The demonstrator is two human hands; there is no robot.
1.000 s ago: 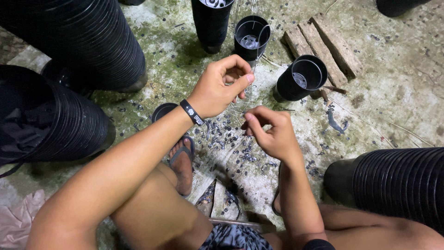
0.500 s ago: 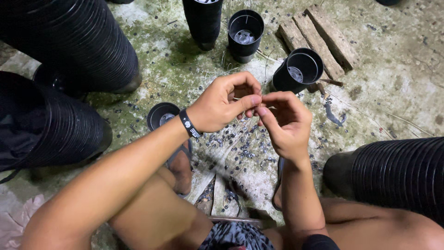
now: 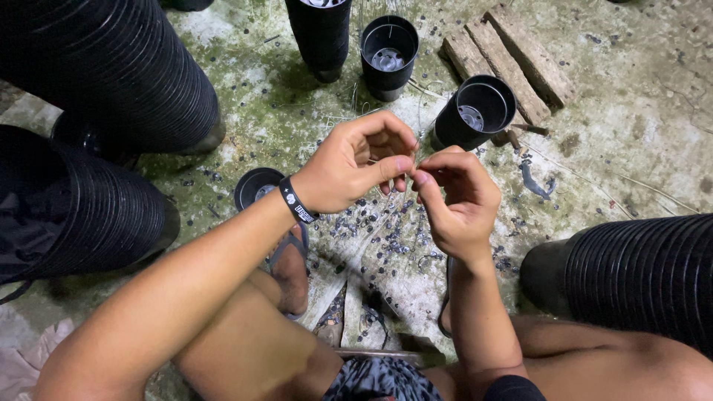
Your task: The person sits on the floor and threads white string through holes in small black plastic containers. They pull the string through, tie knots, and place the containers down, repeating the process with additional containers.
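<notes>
Left hand (image 3: 356,167) and right hand (image 3: 453,197) meet fingertip to fingertip, pinching a thin pale wire (image 3: 417,126) above the round black plastic pot (image 3: 475,111).

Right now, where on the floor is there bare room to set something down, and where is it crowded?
Barest: the concrete floor right of the wooden slats, above the right pot stack. Also a mossy strip between the left pot stack and the upright black pots. Crowded: under the left hand and right hand, strewn with small dark bits.
</notes>
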